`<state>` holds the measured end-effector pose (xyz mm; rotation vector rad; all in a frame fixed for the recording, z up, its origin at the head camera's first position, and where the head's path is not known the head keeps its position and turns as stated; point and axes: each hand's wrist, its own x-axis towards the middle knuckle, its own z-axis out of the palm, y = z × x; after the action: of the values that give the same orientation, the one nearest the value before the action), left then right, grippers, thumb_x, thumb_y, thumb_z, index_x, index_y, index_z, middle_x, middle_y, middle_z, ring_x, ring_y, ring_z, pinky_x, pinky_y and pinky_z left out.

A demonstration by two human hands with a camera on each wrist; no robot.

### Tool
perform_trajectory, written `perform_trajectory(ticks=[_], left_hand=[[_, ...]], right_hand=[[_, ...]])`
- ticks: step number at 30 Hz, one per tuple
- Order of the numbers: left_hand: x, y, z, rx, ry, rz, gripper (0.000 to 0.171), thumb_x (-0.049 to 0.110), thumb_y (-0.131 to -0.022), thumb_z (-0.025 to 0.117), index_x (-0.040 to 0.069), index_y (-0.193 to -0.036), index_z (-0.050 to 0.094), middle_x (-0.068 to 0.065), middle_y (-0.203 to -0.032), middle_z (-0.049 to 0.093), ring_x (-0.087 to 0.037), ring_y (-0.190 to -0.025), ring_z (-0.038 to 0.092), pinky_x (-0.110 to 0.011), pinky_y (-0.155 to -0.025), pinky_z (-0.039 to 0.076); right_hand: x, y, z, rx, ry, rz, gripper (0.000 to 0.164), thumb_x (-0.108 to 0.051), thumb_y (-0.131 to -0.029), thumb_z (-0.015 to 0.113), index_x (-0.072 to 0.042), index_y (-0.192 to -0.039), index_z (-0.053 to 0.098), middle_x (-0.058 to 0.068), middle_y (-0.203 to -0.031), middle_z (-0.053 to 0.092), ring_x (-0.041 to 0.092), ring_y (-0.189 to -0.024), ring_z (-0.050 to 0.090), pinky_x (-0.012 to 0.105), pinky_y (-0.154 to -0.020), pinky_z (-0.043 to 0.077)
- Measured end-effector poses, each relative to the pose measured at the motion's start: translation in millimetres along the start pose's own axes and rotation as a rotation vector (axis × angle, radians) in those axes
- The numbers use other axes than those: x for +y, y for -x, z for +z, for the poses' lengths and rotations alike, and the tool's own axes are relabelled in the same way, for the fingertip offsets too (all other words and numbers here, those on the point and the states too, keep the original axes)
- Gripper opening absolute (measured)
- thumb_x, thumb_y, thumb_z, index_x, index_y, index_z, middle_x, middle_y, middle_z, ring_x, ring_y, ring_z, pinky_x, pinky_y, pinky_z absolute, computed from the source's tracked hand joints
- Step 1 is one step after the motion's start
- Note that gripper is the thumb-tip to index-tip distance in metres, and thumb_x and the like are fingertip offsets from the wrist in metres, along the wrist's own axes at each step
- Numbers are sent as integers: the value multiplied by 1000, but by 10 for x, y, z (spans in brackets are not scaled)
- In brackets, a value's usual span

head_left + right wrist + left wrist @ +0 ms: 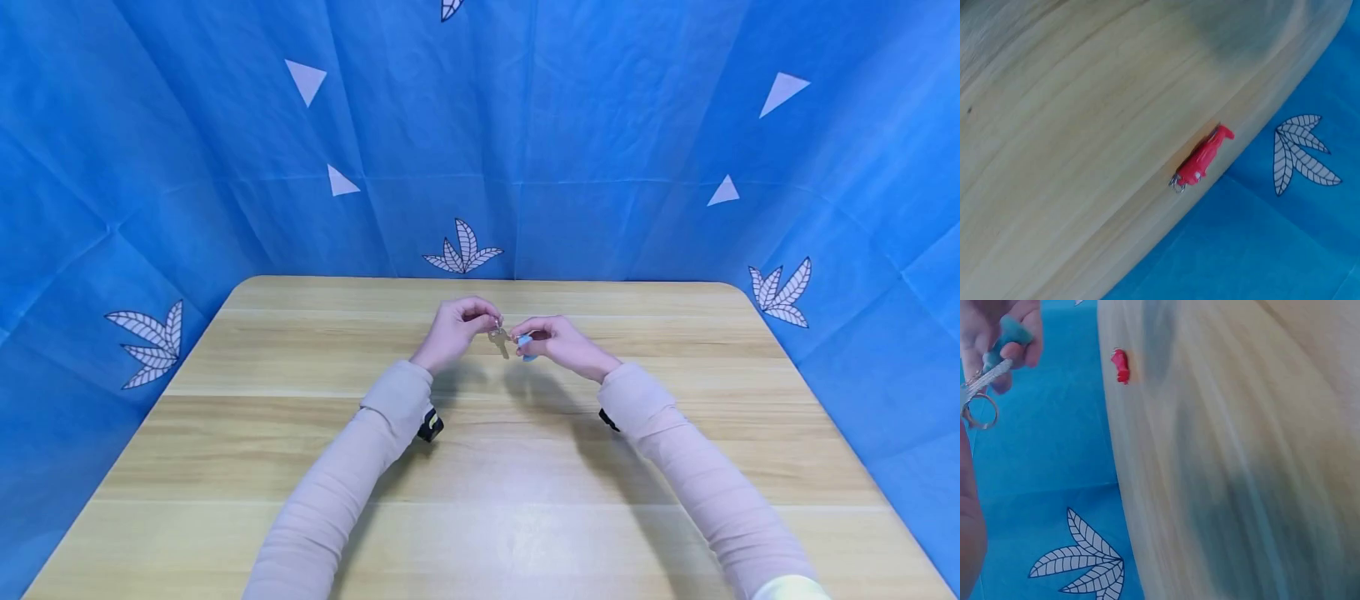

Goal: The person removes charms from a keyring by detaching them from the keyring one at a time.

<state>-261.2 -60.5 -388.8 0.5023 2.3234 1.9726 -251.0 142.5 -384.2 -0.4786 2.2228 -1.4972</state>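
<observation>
Above the far middle of the table, my left hand (459,327) pinches a small metal key ring (982,412) between thumb and fingertips. A key (500,343) hangs just below those fingertips in the head view. Close on its right, my right hand (564,345) grips a small light-blue piece (527,347), mostly covered by the fingers. In the left wrist view this blue piece (1015,332) shows at the top left, with a silvery strip (990,377) running from it toward the ring. The right wrist view shows neither hand.
On the wooden table (480,467), a red fish-shaped trinket (1202,157) with a metal clasp lies near an edge; the left wrist view shows the red trinket (1120,365) too. A blue curtain (480,133) with leaf prints surrounds the table's back and sides.
</observation>
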Motion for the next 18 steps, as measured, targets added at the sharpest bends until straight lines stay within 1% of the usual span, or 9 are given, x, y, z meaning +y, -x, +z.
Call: perform_trajectory(ticks=[4,7,10,13,16,18], left_hand=[[-38,31,20,3,-82,24,10,3,-88,57,0,-93,65,-12,-92,67,-12,-80,60,-26,-77,53],[-72,54,27,-3,-121,29,10,3,-88,58,-1,-94,65,-11,-92,67,-13,-80,60,-32,-76,53],[-112,73,31,-22,-156,28,11,5,-88,58,-1,-95,65,-10,-91,66,-14,-80,60,-34,-76,53],[-134,91,32,-44,-187,36,10,7,-90,57,1,-95,63,-10,-92,65,-16,-82,61,-30,-77,53],[-142,109,35,-67,-207,51,8,7,-90,55,3,-94,61,-10,-92,65,-17,-84,62,-27,-78,54],[-152,124,34,-76,-213,65,7,8,-91,55,4,-93,61,-9,-91,65,-16,-82,62,-27,-78,54]], right_hand=[[-6,-8,25,38,19,-3,27,-14,-91,54,1,-112,59,17,-103,64,38,-100,57,33,-83,51],[-9,-13,35,70,47,-10,26,-18,-92,54,1,-108,61,10,-95,65,37,-96,57,29,-78,51],[-8,-19,47,95,59,-23,24,-18,-92,55,0,-106,62,13,-92,64,34,-91,58,27,-75,51],[-5,-30,66,117,58,-38,22,-17,-92,56,0,-104,63,18,-94,63,30,-87,59,26,-73,51],[-7,-35,90,136,74,-49,20,-16,-91,56,-1,-103,64,16,-92,64,28,-86,60,25,-72,50],[0,-39,105,150,82,-51,20,-16,-91,56,-1,-102,64,16,-91,64,24,-84,59,25,-71,50]])
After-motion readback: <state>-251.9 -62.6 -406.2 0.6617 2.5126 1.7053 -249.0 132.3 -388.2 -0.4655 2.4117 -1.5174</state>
